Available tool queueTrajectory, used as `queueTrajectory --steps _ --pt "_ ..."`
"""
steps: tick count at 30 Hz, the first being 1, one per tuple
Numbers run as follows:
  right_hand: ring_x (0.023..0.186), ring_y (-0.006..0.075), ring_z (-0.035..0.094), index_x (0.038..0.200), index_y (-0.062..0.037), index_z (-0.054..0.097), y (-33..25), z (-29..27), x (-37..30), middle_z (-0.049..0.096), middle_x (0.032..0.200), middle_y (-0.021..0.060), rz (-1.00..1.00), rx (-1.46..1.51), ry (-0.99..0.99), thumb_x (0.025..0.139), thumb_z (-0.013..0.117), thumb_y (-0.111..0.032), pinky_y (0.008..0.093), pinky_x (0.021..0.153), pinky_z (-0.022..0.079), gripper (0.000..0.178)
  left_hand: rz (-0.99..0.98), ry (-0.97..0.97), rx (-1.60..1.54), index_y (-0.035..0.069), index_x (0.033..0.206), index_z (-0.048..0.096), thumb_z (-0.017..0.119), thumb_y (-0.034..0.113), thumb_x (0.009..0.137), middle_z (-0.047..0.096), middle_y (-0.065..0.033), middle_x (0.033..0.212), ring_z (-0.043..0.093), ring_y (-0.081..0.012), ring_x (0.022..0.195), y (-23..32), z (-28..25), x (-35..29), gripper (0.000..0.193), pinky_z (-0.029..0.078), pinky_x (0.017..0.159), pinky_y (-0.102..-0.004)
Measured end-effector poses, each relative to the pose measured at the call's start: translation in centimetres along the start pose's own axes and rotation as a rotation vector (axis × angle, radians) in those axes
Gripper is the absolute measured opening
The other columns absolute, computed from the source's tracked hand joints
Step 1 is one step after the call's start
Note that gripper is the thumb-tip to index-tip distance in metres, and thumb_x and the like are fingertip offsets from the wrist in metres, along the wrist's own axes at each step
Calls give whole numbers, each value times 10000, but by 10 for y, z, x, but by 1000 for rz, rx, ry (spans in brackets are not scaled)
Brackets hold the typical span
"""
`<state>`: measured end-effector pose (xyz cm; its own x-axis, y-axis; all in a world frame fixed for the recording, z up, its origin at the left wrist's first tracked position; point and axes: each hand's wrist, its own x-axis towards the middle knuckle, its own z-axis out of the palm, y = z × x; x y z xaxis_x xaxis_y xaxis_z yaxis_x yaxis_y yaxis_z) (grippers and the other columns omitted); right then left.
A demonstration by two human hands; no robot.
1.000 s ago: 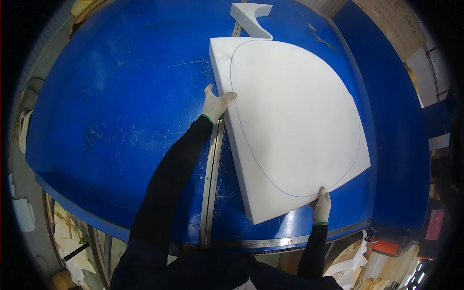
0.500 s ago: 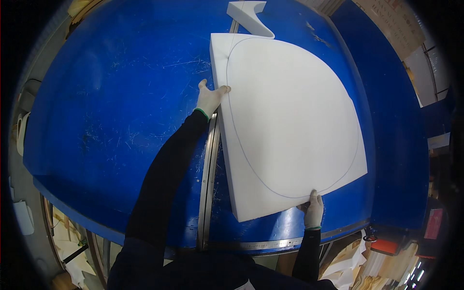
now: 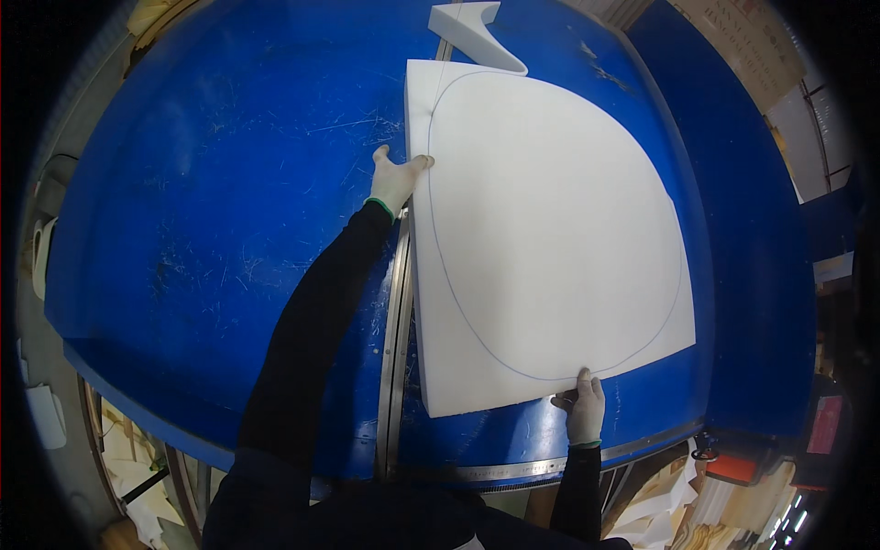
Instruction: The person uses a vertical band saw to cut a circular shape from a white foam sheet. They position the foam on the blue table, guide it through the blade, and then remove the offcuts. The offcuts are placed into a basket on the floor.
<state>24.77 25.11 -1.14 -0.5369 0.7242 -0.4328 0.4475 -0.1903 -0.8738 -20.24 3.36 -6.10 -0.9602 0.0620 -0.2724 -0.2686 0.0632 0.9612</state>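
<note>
Apparently light and soft, a white slab (image 3: 550,229) lay right of centre in the frame on a blue table (image 3: 202,192). The left hand (image 3: 395,182), splayed, braced its left edge; the right hand (image 3: 585,417) touched its bottom edge, any pinch impossible to confirm. Broad sides looked safest to hold; corners seemed dentable.

The white block (image 3: 550,229) and a curved piece (image 3: 472,33), apparently touching, obstruct; leftward the blue tabletop (image 3: 211,202) offers passage.
</note>
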Motion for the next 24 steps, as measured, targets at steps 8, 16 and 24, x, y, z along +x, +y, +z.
queueTrajectory --steps 8,16,24 --pt "604 167 613 964 -24 544 -4 0 -6 576 731 63 38 -5 -37 1047 549 -466 306 555 553 450 2 1 41 -142 1505 193 835 366 788 566 -361 1312 636 -359 1176 5 -12 -7 1088 499 1014 -353" --pt "734 205 658 1046 3 576 3 -70 56 618 994 103 26 103 194 995 590 -584 331 614 563 590 -106 -364 261 -171 1479 229 839 319 819 571 -337 1315 627 -331 1200 12 -30 -114 1024 507 1020 -369" --pt "1110 228 661 1280 53 579 9 -64 74 662 1238 125 -18 327 -44 1061 566 -380 366 853 562 486 -42 -310 179 -120 1466 363 807 249 841 630 -262 1254 686 -275 1074 11 -25 -126 850 561 903 -340"
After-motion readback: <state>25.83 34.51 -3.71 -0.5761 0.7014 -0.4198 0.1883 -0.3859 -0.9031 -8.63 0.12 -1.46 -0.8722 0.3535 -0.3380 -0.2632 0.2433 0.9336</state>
